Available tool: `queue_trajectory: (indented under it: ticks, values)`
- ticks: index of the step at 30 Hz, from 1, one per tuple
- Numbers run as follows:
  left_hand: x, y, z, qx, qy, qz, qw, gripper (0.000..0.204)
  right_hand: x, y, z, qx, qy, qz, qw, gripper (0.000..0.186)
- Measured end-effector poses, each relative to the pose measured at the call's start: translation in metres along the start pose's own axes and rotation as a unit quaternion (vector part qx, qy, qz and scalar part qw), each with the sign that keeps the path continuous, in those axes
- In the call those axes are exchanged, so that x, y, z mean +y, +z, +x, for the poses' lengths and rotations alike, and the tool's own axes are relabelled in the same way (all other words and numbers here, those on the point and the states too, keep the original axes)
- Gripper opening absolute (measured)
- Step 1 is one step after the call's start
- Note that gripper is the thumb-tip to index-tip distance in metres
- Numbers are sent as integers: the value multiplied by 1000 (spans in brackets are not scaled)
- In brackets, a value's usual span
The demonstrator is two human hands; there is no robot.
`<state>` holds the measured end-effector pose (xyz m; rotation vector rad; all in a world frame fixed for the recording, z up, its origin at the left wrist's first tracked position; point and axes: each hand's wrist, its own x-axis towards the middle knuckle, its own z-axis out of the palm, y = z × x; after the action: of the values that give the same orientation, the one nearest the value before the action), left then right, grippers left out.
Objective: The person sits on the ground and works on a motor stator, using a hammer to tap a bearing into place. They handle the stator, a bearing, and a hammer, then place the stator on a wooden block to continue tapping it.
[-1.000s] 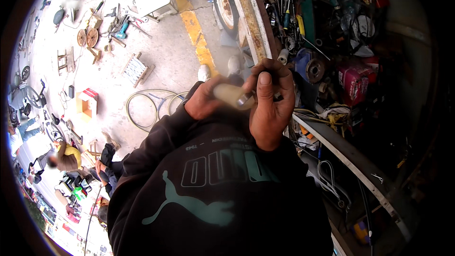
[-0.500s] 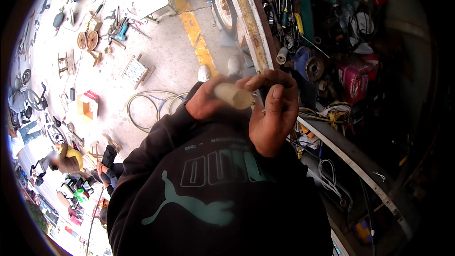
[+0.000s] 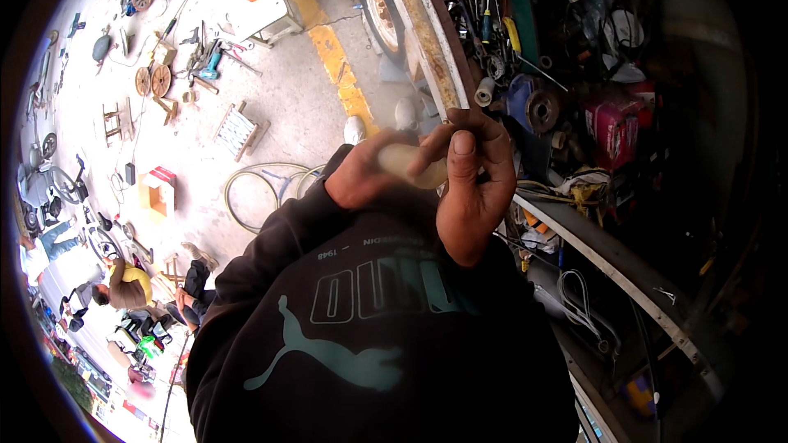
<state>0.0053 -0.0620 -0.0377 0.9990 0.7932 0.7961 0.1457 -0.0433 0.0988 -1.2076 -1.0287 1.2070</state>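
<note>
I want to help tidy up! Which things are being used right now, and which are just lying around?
In use:
left hand
right hand
pale cylinder held in both

Lying about:
hose coil on the floor
wooden wheels
screwdrivers on the cluttered bench
red box

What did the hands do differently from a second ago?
Not much. The right hand slid a little lower over the pale cream piece, its thumb now pointing up. The left hand kept gripping the piece's other end. Both hands stayed close to the chest, beside the cluttered shelf.

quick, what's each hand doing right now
Left hand: closed around one end of a pale tube.
Right hand: grip pinched on the tube's other end.
</note>
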Motion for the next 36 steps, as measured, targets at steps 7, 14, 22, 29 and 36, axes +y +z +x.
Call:
queue_trajectory:
  ticks: [7, 14, 22, 29, 36]
  values:
    - [6, 12, 0, -13, 22, 46, 999, 36, 4, -22, 4, -131, -162, -236, 949, 19]
    - [-19, 13, 6, -61, -31, 102, 992, 31, 9, -41, -9, -97, -190, -243, 946, 24]
    - [-17, 34, 37, -128, -30, 131, 983, 40, 9, -92, -16, -104, -148, -398, 899, 46]
    - [-46, 61, 96, -183, -71, 133, 971, 52, 2, -147, -16, -86, 71, -479, 871, 40]
    - [-108, 95, 169, -106, -58, 251, 961, 38, 62, -295, 20, 254, 169, -245, 920, 23]
